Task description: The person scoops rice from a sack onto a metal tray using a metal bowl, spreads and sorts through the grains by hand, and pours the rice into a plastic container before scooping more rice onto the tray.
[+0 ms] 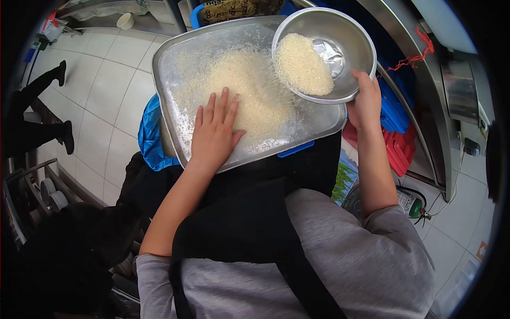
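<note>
My right hand (366,98) grips the rim of a round metal bowl (348,32), which is tilted over the right side of a large metal tray (169,101). A heap of white rice (303,64) lies in the bowl, and grains are falling from its lower left side, blurred by motion. More rice (244,80) is spread in a mound across the middle of the tray. Flat on the near edge of that mound rests my left hand (217,125), fingers stretched out and holding nothing.
Blue plastic (151,133) hangs beneath the tray's left side. Red containers (396,146) and a blue one (393,109) stand at the right, below a metal counter edge. A person's legs (42,127) are on the tiled floor at the left.
</note>
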Demonstrator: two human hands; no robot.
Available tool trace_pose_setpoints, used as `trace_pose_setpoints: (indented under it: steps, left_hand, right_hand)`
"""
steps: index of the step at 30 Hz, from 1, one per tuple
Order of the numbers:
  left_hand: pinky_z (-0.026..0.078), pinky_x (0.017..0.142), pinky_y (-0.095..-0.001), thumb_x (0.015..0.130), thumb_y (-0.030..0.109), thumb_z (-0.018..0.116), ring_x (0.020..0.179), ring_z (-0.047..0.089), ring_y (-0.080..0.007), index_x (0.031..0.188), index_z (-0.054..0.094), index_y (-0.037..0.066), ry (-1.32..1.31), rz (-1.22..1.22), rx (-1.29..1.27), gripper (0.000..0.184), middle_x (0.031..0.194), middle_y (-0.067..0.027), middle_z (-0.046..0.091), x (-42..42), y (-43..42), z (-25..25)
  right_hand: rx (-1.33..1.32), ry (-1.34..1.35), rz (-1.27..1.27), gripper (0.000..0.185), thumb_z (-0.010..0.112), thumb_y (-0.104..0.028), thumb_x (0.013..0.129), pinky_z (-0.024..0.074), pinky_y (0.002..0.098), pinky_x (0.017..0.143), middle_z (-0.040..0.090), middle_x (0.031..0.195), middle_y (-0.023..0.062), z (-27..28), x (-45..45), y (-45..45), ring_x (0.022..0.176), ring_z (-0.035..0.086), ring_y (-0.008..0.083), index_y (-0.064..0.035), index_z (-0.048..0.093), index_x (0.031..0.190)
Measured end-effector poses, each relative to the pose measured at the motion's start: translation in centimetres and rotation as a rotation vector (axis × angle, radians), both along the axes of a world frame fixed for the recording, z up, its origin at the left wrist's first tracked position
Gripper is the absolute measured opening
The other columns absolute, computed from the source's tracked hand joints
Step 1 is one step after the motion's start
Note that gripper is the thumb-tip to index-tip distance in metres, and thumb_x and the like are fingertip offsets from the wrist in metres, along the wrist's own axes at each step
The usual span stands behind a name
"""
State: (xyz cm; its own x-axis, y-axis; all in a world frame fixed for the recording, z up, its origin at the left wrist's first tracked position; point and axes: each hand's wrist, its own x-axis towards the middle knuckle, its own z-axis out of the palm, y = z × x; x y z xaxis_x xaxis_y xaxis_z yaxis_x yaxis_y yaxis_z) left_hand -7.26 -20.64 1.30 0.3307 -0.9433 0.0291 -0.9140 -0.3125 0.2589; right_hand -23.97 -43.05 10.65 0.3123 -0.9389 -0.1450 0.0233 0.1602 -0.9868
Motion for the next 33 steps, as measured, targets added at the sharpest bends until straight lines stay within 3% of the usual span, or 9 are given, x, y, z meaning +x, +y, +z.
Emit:
trace_pose_setpoints:
  steps: [2,4,5,7,10,13,25,33]
  left_hand:
    - [0.03,0.104,-0.0489,0.078,0.037,0.065,0.131,0.032,-0.0339,0.14,0.032,0.015,-0.001,-0.058,0.035,0.074,0.145,-0.0117,0.03,0.1,-0.2,-0.4]
    - [0.03,0.104,-0.0485,0.078,0.037,0.065,0.13,0.033,-0.0341,0.139,0.033,0.015,0.001,-0.039,0.067,0.072,0.144,-0.0118,0.03,0.4,0.4,-0.6]
    - [0.029,0.104,-0.048,0.078,0.038,0.064,0.13,0.033,-0.0343,0.138,0.035,0.015,0.003,-0.027,0.096,0.07,0.144,-0.0119,0.031,0.6,0.7,-0.6]
    - [0.03,0.104,-0.0478,0.078,0.038,0.065,0.13,0.033,-0.0342,0.137,0.037,0.014,0.007,-0.019,0.117,0.069,0.143,-0.0122,0.032,0.9,1.8,-0.3]
    - [0.03,0.104,-0.0471,0.077,0.038,0.065,0.13,0.034,-0.0339,0.136,0.039,0.014,0.021,-0.004,0.144,0.069,0.143,-0.0124,0.033,1.0,3.6,0.4]
    - [0.03,0.105,-0.0465,0.077,0.038,0.066,0.13,0.033,-0.0335,0.136,0.039,0.014,0.041,0.006,0.152,0.069,0.143,-0.0124,0.033,0.9,5.1,0.5]
    - [0.026,0.107,-0.0459,0.082,0.039,0.06,0.134,0.028,-0.0313,0.14,0.028,0.008,0.013,0.077,0.001,0.074,0.146,-0.0127,0.027,2.7,-0.5,-1.4]
    - [0.026,0.107,-0.0465,0.082,0.041,0.06,0.135,0.026,-0.0323,0.141,0.027,0.008,0.047,0.144,0.048,0.074,0.146,-0.0141,0.027,3.2,2.3,-1.0]
  right_hand:
    - [0.112,-0.053,-0.035,0.031,0.048,-0.011,0.085,0.0456,0.0324,0.084,0.056,0.107,0.0119,0.1,0.1,-0.1,0.095,0.057,0.0203,0.002,0.049,0.113]
    - [-0.245,0.126,0.06,0.031,0.049,-0.011,0.085,0.0462,0.0323,0.083,0.057,0.107,0.0121,-1.0,-0.7,-1.0,0.094,0.058,0.0206,0.0015,0.049,0.114]
    - [-0.244,0.126,0.061,0.031,0.049,-0.011,0.085,0.0462,0.0323,0.083,0.057,0.107,0.0121,-0.5,-0.5,-0.9,0.094,0.058,0.0206,0.0015,0.049,0.114]
    - [0.048,-0.037,0.022,0.032,0.049,-0.011,0.085,0.0465,0.0321,0.082,0.057,0.107,0.012,0.8,0.0,-0.3,0.095,0.058,0.0205,0.0008,0.049,0.115]
    - [-0.152,0.081,0.028,0.032,0.05,-0.011,0.085,0.0466,0.0328,0.082,0.057,0.108,0.0119,-0.8,-0.7,-1.4,0.096,0.058,0.0211,0.0008,0.049,0.115]
    - [0.024,0.001,0.001,0.032,0.05,-0.011,0.085,0.0467,0.033,0.082,0.057,0.108,0.0117,0.5,0.2,-0.3,0.096,0.058,0.021,0.0011,0.049,0.115]
    - [-0.069,0.022,0.007,0.032,0.05,-0.01,0.085,0.0469,0.0326,0.083,0.057,0.108,0.0122,0.6,0.0,-0.4,0.096,0.058,0.0208,0.0019,0.049,0.114]
    - [-0.098,0.029,0.012,0.029,0.051,-0.011,0.085,0.047,0.0306,0.08,0.057,0.107,0.0108,1.0,0.8,-0.3,0.094,0.058,0.0194,0.0018,0.051,0.112]
